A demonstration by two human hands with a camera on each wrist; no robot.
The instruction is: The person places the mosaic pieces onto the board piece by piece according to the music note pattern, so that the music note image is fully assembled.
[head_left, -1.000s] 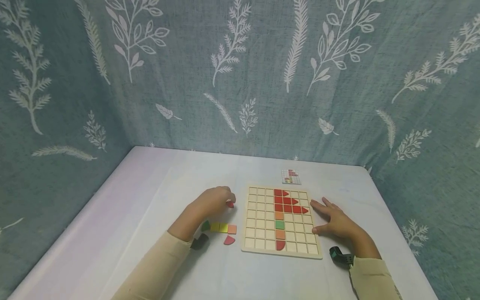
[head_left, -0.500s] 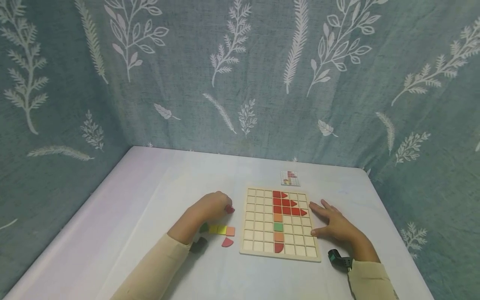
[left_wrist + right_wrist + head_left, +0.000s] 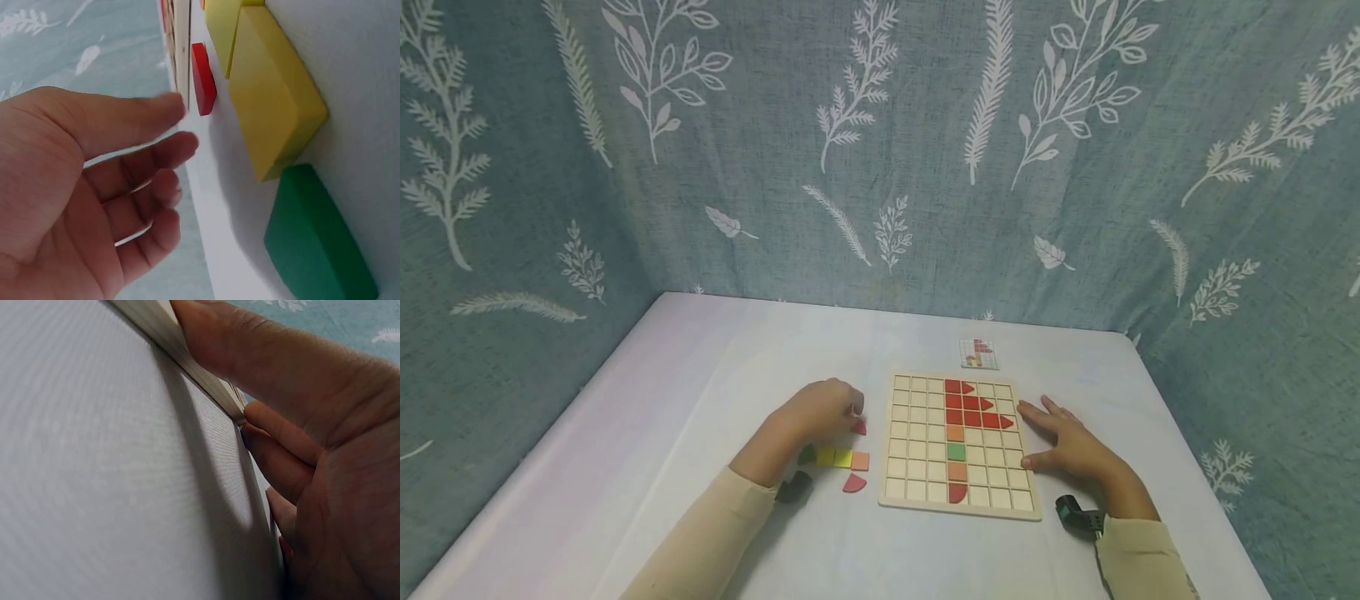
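Note:
My left hand (image 3: 824,408) hovers left of the wooden grid board (image 3: 917,504), above a red quarter-round tile (image 3: 860,427). In the left wrist view that red tile (image 3: 203,80) lies on the table just beyond the fingertips; thumb and fingers are apart, with nothing between them. Below the hand runs a row of a green tile (image 3: 807,454), yellow tiles (image 3: 842,458) and an orange square (image 3: 860,461). Another red quarter-round tile (image 3: 854,482) lies nearer. My right hand (image 3: 1070,442) is spread along the board's right side, thumb and fingers touching its edge.
Red tiles (image 3: 973,402) form pointed rows on the board, above a column of orange, green (image 3: 956,452) and red pieces. A pattern card (image 3: 979,354) lies behind the board. Leaf-printed cloth (image 3: 850,208) stands around the white table (image 3: 730,358).
The red quarter-round tile by the left hand has shifted slightly nearer, toward the row of tiles. The left fingers now stand apart from it. My right hand stays at the board's edge.

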